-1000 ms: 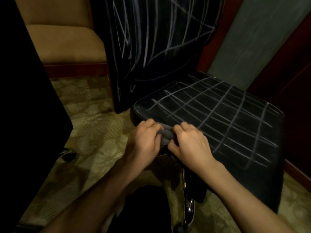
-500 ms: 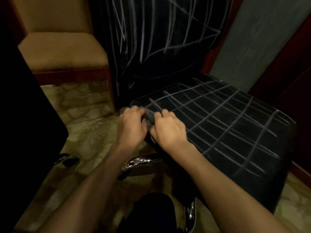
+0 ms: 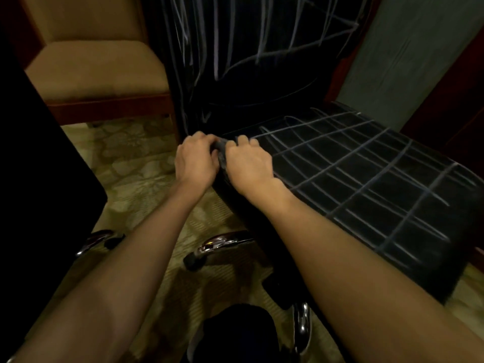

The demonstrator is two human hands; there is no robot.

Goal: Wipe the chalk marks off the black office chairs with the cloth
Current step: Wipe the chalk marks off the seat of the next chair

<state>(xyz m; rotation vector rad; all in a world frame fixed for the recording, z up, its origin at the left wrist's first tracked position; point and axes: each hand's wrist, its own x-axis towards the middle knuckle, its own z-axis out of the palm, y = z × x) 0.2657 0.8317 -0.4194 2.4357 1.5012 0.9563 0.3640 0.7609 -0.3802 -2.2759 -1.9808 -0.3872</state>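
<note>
Both hands meet at the near left corner of the black office chair's seat (image 3: 366, 184), with a small grey cloth (image 3: 222, 150) bunched between them. The left hand (image 3: 196, 159) has its fingers (image 3: 203, 138) curled over the cloth's left side, and the right hand (image 3: 247, 163) has its fingers (image 3: 243, 141) curled over the right side, so each hand grips the cloth and the knuckles of the two nearly touch. Only a strip of the cloth shows in the gap between the hands; it lies against the seat's edge. Just beyond the right fingers, and running away to the right of them, a grid of pale chalk marks (image 3: 348, 163) crosses the seat. Beyond the fingers of both hands the chair's backrest (image 3: 256, 53) rises, streaked with long chalk lines. Off to the left beyond the left fingers stands a tan upholstered chair (image 3: 94, 66) with a reddish wooden frame. Below the forearms, a chromed base leg (image 3: 222, 242) with a black caster rests on patterned carpet (image 3: 138, 189).
</note>
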